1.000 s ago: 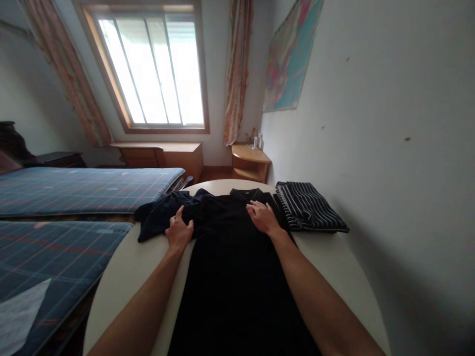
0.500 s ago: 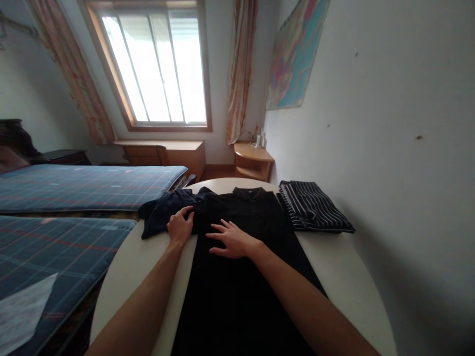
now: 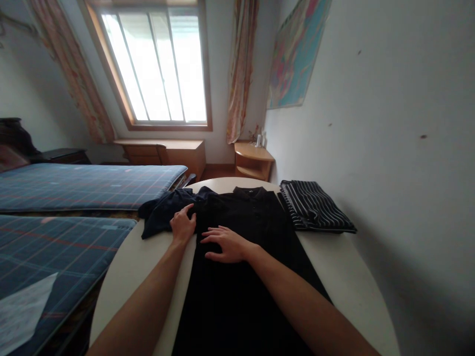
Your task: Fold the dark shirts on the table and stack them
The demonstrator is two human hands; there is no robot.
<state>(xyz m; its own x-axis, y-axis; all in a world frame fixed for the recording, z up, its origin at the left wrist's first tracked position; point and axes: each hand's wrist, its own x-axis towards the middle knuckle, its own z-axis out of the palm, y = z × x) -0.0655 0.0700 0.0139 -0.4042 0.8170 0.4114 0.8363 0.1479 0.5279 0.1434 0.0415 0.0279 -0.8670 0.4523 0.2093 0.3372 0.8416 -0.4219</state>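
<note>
A black collared garment lies spread lengthwise over the round pale table, its collar toward the far edge. My left hand touches its left sleeve area, thumb and fingers apart on the cloth. Lower and to the right, my right hand rests on the black cloth with its fingers spread. Beside my left hand, a crumpled dark navy cloth lies at the table's far left. A folded black-and-white striped cloth sits at the far right.
Two beds with blue plaid mattresses stand to the left, a paper sheet on the nearer one. Behind the table are a wooden desk and a corner shelf. A white wall runs close along the right.
My right hand has moved slightly left and toward me over the black garment. My left hand has shifted a little to the right.
</note>
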